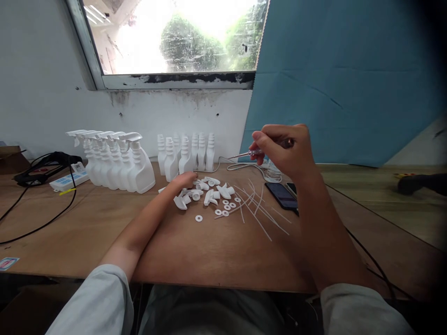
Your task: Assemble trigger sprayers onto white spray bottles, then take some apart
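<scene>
My right hand [284,151] is raised above the wooden table [216,251], its fingers closed round a small screwdriver [246,154] whose metal tip points left. My left hand [183,180] reaches forward and rests low on a heap of white spray-trigger heads [206,190]; its fingers are mostly hidden behind the heap. White washers [225,208] and thin white dip tubes [258,209] lie scattered just right of the heap.
Assembled white spray bottles [118,160] stand at the back left, capless white bottles [186,153] beside them. A dark phone [282,195] lies under my right wrist. A power strip [68,179] and black cables [38,218] lie at the left. Blue board [349,79] leans behind.
</scene>
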A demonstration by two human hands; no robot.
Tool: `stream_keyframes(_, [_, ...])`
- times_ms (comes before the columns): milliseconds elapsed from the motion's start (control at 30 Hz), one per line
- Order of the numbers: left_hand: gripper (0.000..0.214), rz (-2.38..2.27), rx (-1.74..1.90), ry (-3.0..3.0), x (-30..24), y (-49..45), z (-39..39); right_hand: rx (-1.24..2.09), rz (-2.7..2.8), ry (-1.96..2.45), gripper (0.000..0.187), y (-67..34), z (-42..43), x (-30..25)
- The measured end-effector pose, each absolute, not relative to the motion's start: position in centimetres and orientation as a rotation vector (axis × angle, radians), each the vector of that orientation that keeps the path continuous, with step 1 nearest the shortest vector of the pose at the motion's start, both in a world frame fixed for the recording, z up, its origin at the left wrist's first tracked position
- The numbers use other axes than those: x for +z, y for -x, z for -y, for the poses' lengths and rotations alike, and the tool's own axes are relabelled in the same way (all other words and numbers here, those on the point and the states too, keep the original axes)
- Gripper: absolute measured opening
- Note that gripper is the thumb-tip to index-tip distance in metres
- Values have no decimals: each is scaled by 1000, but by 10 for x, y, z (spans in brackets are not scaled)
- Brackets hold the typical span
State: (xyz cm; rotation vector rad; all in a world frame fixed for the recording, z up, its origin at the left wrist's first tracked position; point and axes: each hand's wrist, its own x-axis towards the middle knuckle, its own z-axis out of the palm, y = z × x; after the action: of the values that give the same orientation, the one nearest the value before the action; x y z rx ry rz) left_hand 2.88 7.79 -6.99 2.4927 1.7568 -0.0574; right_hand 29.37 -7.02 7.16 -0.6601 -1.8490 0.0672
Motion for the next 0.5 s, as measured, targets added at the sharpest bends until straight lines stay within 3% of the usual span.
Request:
stream_keyframes(133, [62, -1771, 33, -2509, -56, -23, -74, 69, 1825, 658, 33, -297, 72, 74])
stream_keyframes(300, [50, -1698, 180, -2569, -25, -26, -54, -4, 1749, 650, 32, -305, 79, 80])
stream_keyframes(500, [45, -1007, 244, -2646, -5, -64, -19, -133, 1647, 594, 28, -321, 91, 88])
